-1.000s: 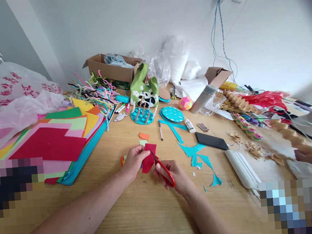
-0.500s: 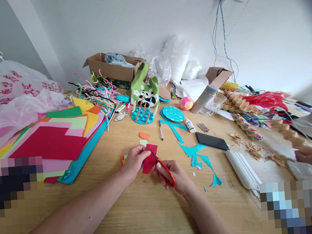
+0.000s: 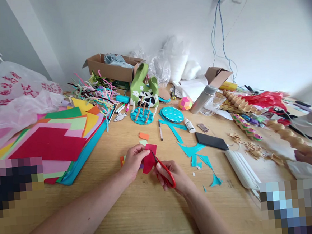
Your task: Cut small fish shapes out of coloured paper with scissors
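Between thumb and fingers, my left hand (image 3: pixel 135 159) pinches a small piece of dark red paper or felt (image 3: pixel 149 164). My right hand (image 3: pixel 174 177) is closed round the handles of red-handled scissors (image 3: pixel 166 172), whose dark blades lie across the red piece close to my left thumb. Whether the blades are parted is hard to make out. Under and beside my left hand are small coloured pieces, orange and green among them, partly hidden. An orange piece (image 3: pixel 144 136) and a pale green piece (image 3: pixel 143 142) lie just beyond it.
Coloured sheets (image 3: pixel 47 143) are stacked at left. Blue scraps (image 3: pixel 192 149), a pen (image 3: pixel 160 130), a glue bottle (image 3: pixel 189 125) and a black-and-white device (image 3: pixel 212 141) lie to the right. Behind stand a green panda bag (image 3: pixel 144 91), blue discs (image 3: pixel 172 114) and a steel flask (image 3: pixel 204 98).
Hands, scissors and red piece stay in nearly the same place. The view has shifted very slightly.
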A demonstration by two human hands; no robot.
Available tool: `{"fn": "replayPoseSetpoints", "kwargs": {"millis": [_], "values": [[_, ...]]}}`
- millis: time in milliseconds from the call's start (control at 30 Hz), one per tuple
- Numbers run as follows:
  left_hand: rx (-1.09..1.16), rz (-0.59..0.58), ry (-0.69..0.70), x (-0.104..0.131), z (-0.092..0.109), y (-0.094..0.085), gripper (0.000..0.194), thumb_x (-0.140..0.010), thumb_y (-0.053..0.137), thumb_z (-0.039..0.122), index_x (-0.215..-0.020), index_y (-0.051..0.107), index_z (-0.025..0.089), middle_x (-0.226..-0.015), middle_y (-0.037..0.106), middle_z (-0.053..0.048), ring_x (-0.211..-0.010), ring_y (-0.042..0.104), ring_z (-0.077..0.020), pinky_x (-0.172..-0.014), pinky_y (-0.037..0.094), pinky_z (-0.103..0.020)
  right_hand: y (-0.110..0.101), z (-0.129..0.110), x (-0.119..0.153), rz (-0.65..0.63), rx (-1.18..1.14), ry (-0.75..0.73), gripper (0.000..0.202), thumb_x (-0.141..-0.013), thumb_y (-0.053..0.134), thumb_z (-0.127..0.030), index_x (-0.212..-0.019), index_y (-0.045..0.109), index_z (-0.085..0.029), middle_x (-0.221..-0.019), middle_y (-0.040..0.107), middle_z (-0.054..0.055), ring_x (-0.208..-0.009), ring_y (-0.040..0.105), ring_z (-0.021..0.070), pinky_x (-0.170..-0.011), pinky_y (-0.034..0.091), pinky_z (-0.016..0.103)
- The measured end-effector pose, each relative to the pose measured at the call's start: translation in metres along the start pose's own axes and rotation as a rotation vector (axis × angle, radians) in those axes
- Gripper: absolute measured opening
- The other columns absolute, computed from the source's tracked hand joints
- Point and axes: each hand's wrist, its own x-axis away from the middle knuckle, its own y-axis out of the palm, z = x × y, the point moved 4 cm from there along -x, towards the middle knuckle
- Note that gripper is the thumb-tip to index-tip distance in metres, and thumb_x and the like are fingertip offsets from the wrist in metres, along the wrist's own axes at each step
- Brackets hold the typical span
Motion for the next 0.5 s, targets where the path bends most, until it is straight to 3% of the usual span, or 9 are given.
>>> {"fn": "replayPoseSetpoints", "kwargs": {"millis": [300,500], "values": [[0.179,0.0,-0.084,-0.0044,-0.004,-0.0009,0.028,-0.059,0.079,0.031,-0.077,0.064,0.015,-0.066,0.068,-0.002,-0.055,0.059,-0.0125,-0.049,0.042,-0.022,-0.0003,-0.0006,0.0001,0.014,-0.036,0.012,0.057,-0.077,0.059,-0.069,-0.074,0.063,-0.012,-0.045,0.053,-0.003,-0.034,0.046,0.0076,-0.034,0.025,0.019],[0.148,-0.07,-0.107,-0.0013,-0.0027,0.0027,0.032,-0.059,0.078,0.029,-0.083,0.064,0.013,-0.074,0.071,-0.006,-0.055,0.059,-0.0132,-0.047,0.043,-0.023,0.0017,-0.0059,0.0015,0.019,-0.072,0.03,0.059,-0.074,0.059,-0.072,-0.073,0.06,-0.013,-0.044,0.053,-0.003,-0.032,0.043,0.0062,-0.034,0.021,0.019]]}}
